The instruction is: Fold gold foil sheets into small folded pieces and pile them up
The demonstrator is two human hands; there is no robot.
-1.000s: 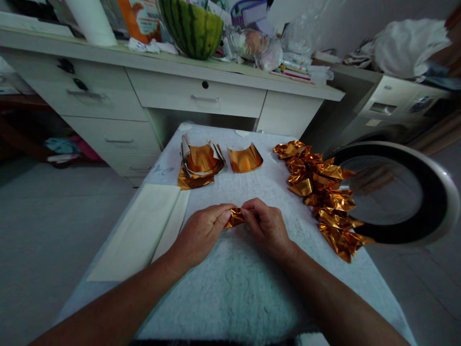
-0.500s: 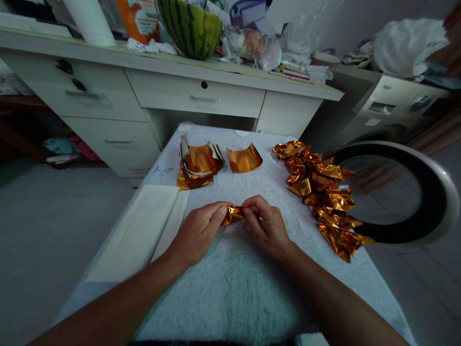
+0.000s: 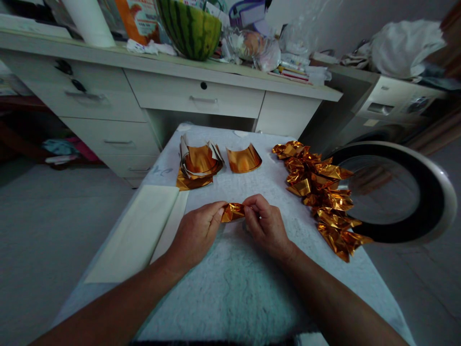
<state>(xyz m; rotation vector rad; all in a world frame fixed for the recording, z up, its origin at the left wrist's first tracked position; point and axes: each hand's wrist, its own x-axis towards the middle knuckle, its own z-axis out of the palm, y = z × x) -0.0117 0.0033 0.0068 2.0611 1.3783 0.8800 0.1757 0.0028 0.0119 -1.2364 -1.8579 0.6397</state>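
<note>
At centre of frame, small shiny copper-gold foil piece (image 3: 233, 212) — left bare hand (image 3: 196, 233) pinching its left end, right bare hand (image 3: 267, 225) its right. Thin foil could tear if hands pull too hard; slack pinch could let folds spring open. Right of centre, heap of crumpled copper-gold foil pieces (image 3: 319, 185) lies along edge of pale-blue cloth-covered tabletop (image 3: 223, 293) — stray elbow could knock some off. Top of frame: white drawer counter (image 3: 237, 98), striped green cut watermelon (image 3: 192, 33). Right: silver washing machine (image 3: 392, 98), round door (image 3: 444, 192) open.
</note>
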